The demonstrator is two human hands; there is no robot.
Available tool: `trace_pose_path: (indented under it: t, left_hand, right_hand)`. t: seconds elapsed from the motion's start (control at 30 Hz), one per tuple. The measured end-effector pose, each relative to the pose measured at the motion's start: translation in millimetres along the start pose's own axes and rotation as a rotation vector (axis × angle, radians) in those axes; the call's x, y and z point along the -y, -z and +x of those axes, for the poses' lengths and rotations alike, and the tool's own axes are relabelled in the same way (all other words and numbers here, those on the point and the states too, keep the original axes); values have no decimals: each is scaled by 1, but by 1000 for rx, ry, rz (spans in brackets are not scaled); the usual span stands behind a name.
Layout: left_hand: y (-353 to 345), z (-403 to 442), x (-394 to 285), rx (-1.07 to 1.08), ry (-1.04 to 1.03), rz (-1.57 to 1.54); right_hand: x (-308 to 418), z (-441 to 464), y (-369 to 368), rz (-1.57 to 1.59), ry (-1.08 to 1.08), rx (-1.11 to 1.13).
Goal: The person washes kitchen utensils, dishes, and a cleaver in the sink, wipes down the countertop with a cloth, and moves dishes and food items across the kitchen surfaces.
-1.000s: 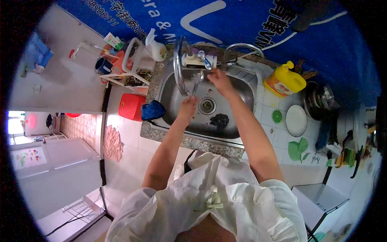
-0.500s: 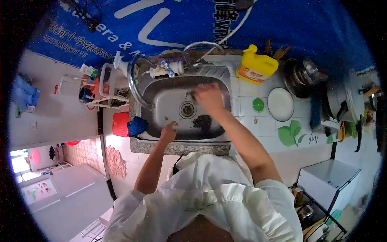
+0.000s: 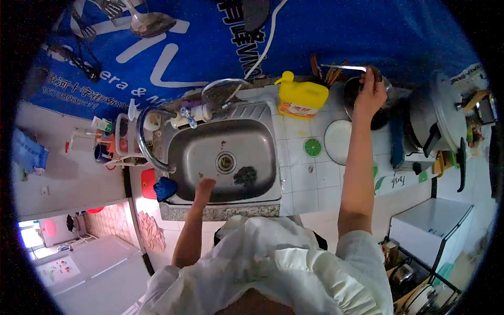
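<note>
My right hand (image 3: 370,93) is raised at the back right, fingers closed on a long, shiny metal utensil (image 3: 342,66); its exact kind I cannot make out. Below and behind that hand stand dark pans (image 3: 382,122), partly covered by it. My left hand (image 3: 205,187) hangs over the front of the steel sink (image 3: 184,152); its fingers are blurred. Dark, wet-looking scraps (image 3: 245,176) lie on the sink floor, right of the drain (image 3: 226,163). A few small brown bits are nearby.
A curved faucet (image 3: 142,137) arches at the sink's left. Right of the sink are a yellow jug (image 3: 303,98) and a white plate (image 3: 337,142) on the tiled counter. A large pot (image 3: 426,123) sits on a stove at far right. Utensils including a ladle (image 3: 152,24) hang at the back.
My right hand has gone from inside the sink to the pans at the back right and now grips the metal utensil. My left hand stays over the sink's front. The view has shifted right.
</note>
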State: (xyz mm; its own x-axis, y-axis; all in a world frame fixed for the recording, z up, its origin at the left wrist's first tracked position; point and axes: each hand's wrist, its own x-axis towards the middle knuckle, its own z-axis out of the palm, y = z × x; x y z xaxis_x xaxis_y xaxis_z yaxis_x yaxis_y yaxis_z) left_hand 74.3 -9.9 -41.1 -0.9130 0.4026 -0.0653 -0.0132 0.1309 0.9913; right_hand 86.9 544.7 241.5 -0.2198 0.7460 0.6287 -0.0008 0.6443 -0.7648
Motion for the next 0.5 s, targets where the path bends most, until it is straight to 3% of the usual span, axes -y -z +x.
trace_pose_path:
  t: [0.07, 0.1, 0.13, 0.17, 0.23, 0.33, 0.4, 0.43, 0.5]
  left_hand:
    - [-13, -5, -11, 32, 185, -385]
    - [-29, -7, -30, -32, 264, -653]
    - [-27, -6, -26, -33, 263, -655]
    - [-18, -7, -13, -8, 294, -271]
    - [-17, -9, -15, 9, 325, 115]
    - [-16, -14, -34, -11, 361, 111]
    - [-13, -18, -41, -86, 425, -55]
    - [-10, -21, -40, -115, 447, -110]
    - [-2, -26, -28, -161, 458, 143]
  right_hand:
    - [-29, 12, 1, 160, -117, -30]
    - [-50, 10, 0, -85, -40, -11]
    - [-73, 6, -1, -329, 38, 9]
    - [-100, 1, -5, -429, 98, -37]
    - [-103, -5, -7, -443, 121, -26]
    - [-102, -16, -11, -470, 140, 20]
    - [-103, -22, -18, -478, 140, 57]
    - [-108, -28, -23, -654, 241, 84]
    - [-116, -37, -29, -828, 340, 120]
